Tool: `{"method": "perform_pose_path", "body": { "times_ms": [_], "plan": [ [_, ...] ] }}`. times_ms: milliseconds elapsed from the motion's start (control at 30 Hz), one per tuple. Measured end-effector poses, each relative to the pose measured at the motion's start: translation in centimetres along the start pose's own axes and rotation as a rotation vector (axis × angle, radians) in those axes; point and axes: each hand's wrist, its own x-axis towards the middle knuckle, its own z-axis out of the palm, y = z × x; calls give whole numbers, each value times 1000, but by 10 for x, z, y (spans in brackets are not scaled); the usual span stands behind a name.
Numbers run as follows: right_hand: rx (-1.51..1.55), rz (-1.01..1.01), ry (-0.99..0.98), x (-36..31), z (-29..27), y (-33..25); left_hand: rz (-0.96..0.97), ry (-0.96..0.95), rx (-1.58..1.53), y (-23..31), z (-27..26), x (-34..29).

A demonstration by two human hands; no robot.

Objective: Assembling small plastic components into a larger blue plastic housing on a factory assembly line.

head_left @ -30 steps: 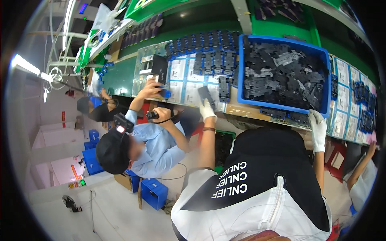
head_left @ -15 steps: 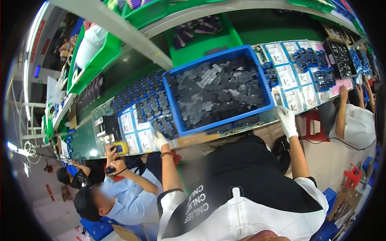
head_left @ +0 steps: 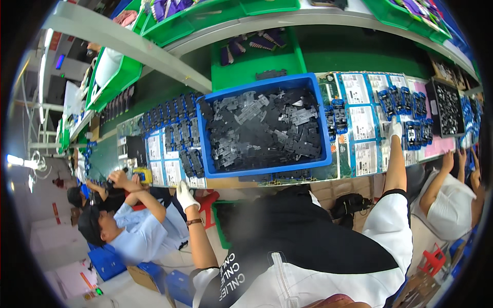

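Observation:
My left hand (head_left: 186,197), in a white glove, is at the bench's front edge, beside printed white sheets (head_left: 173,172) with blue borders. Its fingers look loosely stretched, with nothing visible in them. My right hand (head_left: 394,130), also gloved, reaches over the right part of the bench. Its outstretched fingers are next to small blue-and-black assemblies (head_left: 412,134); contact is hard to make out. Between my arms stands a blue bin (head_left: 267,173) full of flat black plastic parts (head_left: 251,128). More blue-and-black assemblies (head_left: 179,133) lie in rows left of it.
A person in light blue (head_left: 146,228) works at my left, near a yellow device (head_left: 145,176). At the right sits a person in white (head_left: 449,205), beyond a black tray (head_left: 446,110) of small parts. Green bins (head_left: 221,18) line the shelf above; a slanting metal post (head_left: 128,41) crosses the upper left.
My right hand has moved from the bench's front edge up and right to the assemblies. My left hand has drawn back from the sheets toward the edge. The view has shifted slightly.

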Motion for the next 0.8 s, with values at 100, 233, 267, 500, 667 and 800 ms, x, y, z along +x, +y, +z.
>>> {"method": "perform_pose_path", "body": {
  "times_ms": [100, 233, 267, 500, 667, 800],
  "plan": [
    [-308, -221, -69, 14, 12, -3, 41, -145, -23, 12, 13, -25],
    [-343, -184, 13, -55, -15, -71, 55, -204, -164, 41, 54, -70],
    [-274, -151, 2, -81, -28, -97, 78, -258, -191, 36, 60, -72],
    [-56, -223, -377, -301, -81, -233, -232, -1011, -433, 20, 156, -164],
    [-45, -874, -639, -416, -16, -231, -375, -1173, -765, 16, 174, -190],
    [162, -405, -1016, -471, -18, -275, -491, -879, -953, 4, 153, -164]
  ]
}}
